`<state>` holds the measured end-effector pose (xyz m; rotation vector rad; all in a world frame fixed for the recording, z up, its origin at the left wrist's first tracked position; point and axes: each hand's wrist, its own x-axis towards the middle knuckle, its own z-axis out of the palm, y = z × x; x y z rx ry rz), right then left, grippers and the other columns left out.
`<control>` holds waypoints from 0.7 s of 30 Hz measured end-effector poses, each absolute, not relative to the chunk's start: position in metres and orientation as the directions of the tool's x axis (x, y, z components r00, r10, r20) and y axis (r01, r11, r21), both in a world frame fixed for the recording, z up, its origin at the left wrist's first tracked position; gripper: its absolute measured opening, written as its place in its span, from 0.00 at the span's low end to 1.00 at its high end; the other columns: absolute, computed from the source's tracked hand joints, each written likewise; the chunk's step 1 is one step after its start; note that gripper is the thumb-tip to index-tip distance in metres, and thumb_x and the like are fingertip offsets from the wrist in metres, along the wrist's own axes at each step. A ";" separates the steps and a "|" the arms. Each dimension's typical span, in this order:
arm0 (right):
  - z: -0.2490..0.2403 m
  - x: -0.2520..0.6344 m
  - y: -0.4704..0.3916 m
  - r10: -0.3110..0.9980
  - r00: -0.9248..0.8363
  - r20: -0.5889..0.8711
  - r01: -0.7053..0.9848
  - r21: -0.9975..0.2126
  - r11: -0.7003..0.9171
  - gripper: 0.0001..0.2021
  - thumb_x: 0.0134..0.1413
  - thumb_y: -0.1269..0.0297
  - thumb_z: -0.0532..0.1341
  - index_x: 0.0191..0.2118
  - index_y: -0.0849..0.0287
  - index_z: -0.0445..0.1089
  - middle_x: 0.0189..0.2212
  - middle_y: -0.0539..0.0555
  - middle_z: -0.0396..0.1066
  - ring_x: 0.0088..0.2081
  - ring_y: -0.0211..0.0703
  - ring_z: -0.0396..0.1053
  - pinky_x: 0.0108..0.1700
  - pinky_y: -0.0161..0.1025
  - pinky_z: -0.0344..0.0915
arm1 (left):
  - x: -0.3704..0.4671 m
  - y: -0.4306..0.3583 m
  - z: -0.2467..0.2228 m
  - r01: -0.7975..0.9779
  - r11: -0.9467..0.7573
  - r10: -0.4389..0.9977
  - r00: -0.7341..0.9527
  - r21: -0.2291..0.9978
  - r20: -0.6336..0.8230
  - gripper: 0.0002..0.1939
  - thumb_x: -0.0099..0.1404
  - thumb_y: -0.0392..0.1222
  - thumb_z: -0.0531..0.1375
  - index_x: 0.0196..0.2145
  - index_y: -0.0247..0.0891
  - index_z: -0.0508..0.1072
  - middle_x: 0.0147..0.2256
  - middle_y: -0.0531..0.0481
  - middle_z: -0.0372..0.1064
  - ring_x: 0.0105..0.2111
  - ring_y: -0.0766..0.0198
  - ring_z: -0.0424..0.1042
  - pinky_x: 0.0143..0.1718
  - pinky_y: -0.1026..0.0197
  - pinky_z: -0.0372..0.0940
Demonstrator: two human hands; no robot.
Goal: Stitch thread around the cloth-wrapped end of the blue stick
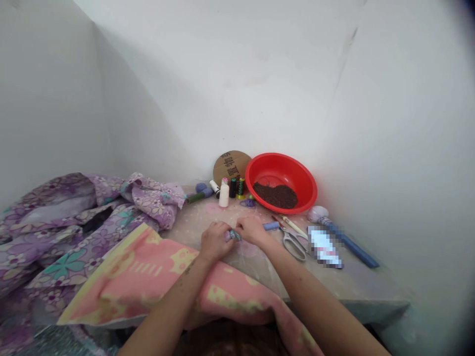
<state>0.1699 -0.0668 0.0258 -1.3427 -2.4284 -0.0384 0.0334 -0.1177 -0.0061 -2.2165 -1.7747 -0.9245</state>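
My left hand (215,241) is closed around a small bundle of purple and teal cloth (233,235), just above the table. Close beside it, my right hand (251,229) pinches at the bundle's right side. Whatever sits between those fingertips is too small to make out. Under my left forearm lies a pink and yellow towel (166,277), spread over the table edge and my lap. A blue roll (270,226) rests just right of my right hand, near grey-handled scissors (294,244).
Purple flowered fabric (70,232) is heaped at left. Behind my hands stand thread spools (223,194) and a cardboard disc (228,167). A red basin (309,185) holds dark brown grains. On the right are a blurred-out bright object (323,247) and a blue stick (352,247) with a white wrapped head.
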 end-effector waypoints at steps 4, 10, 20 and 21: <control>0.027 0.166 -0.065 0.791 -0.510 0.338 0.814 -0.107 0.570 0.07 0.42 0.69 0.56 0.25 0.62 0.71 0.24 0.59 0.71 0.29 0.44 0.64 0.30 0.36 0.51 | 0.033 -0.118 -0.005 0.926 -0.286 0.833 0.113 0.246 0.541 0.12 0.52 0.50 0.55 0.31 0.41 0.68 0.33 0.50 0.65 0.36 0.62 0.61 0.33 0.63 0.53; 0.009 0.167 -0.053 0.860 -0.361 0.362 0.762 -0.417 0.495 0.10 0.48 0.68 0.51 0.25 0.62 0.69 0.23 0.52 0.69 0.26 0.36 0.61 0.27 0.31 0.51 | 0.032 -0.118 -0.005 0.926 -0.258 0.846 0.079 0.275 0.528 0.12 0.51 0.50 0.56 0.32 0.42 0.68 0.34 0.52 0.66 0.37 0.62 0.61 0.34 0.62 0.54; 0.018 0.174 -0.055 0.846 -0.445 0.295 0.741 -0.409 0.532 0.05 0.40 0.70 0.56 0.21 0.61 0.68 0.19 0.50 0.66 0.24 0.36 0.59 0.26 0.32 0.49 | 0.034 -0.118 -0.004 0.925 -0.286 0.847 0.121 0.250 0.518 0.11 0.51 0.48 0.56 0.32 0.42 0.68 0.33 0.51 0.66 0.37 0.62 0.61 0.34 0.63 0.54; 0.015 0.172 -0.054 0.854 -0.423 0.304 0.741 -0.426 0.519 0.05 0.42 0.70 0.55 0.22 0.61 0.67 0.20 0.50 0.66 0.25 0.36 0.59 0.26 0.31 0.49 | 0.034 -0.118 -0.004 0.928 -0.274 0.853 0.113 0.254 0.509 0.11 0.51 0.49 0.56 0.32 0.42 0.68 0.33 0.51 0.66 0.37 0.62 0.61 0.34 0.63 0.54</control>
